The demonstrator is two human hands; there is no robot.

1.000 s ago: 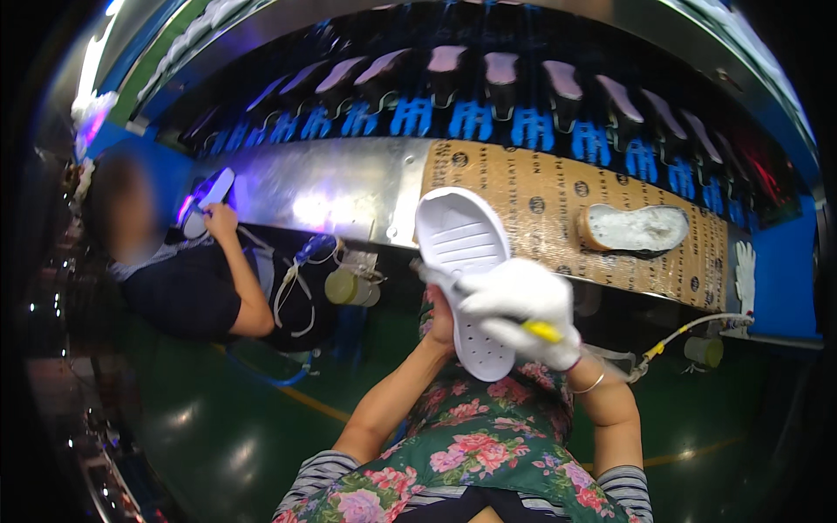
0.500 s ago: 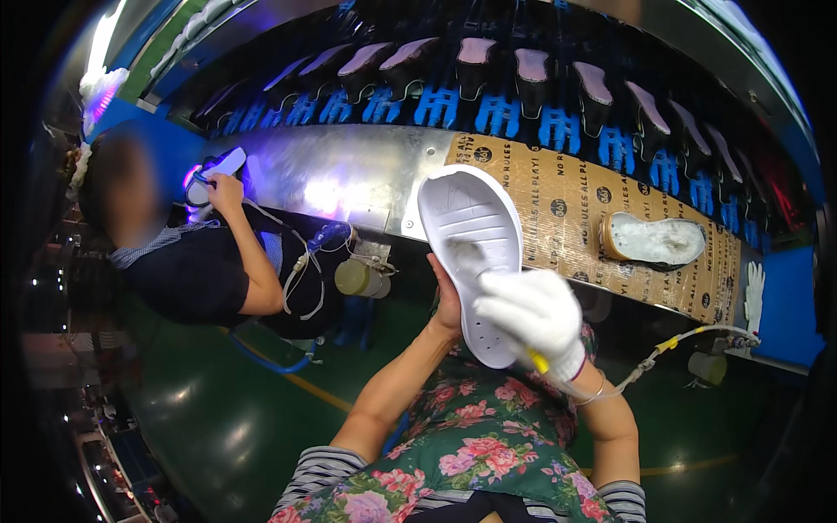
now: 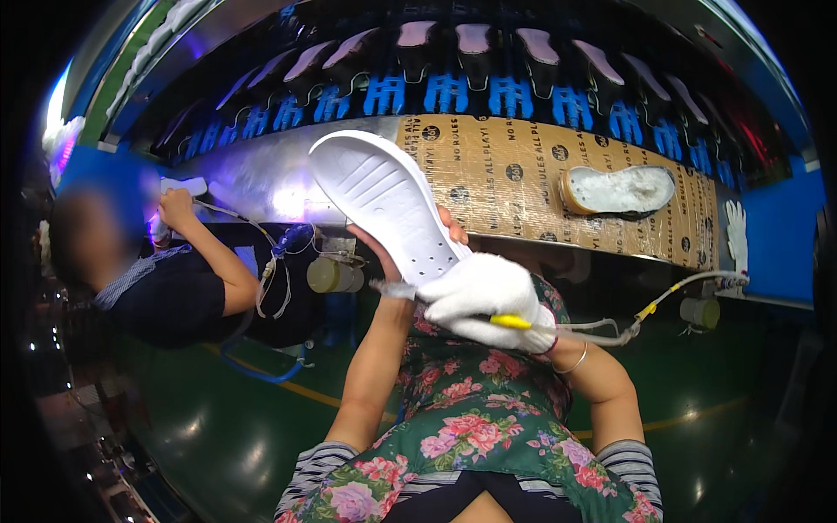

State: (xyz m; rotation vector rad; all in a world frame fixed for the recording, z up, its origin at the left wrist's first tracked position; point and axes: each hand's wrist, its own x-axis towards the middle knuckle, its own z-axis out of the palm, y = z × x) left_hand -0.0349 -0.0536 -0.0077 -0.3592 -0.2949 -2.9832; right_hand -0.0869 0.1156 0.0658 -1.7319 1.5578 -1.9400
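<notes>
A white shoe sole (image 3: 384, 196) with a raised rim, ridges across its inner face and small holes at the narrower end is tilted in front of me. My bare left hand (image 3: 377, 253) grips it from beneath, the thumb on one edge and fingertips curled over the other. White-gloved, my right hand (image 3: 484, 296) is closed around a brush (image 3: 395, 288) with greyish bristles, which sticks out to the left beside the sole's near end. From the yellow fitting (image 3: 510, 322) at that hand a clear hose (image 3: 602, 337) runs right.
On the bench's printed cardboard (image 3: 488, 187) lies another sole-shaped piece (image 3: 619, 190), whitish inside with a tan and black edge. Shoes on blue holders (image 3: 510, 96) line the back. A white glove (image 3: 737, 235) hangs at right. At left a co-worker's hand (image 3: 177, 209) holds a light-coloured piece.
The sole has shifted left and turned, its far end leaning left. My gloved hand has come off its inner face, down and left to its near end; the brush tip now shows.
</notes>
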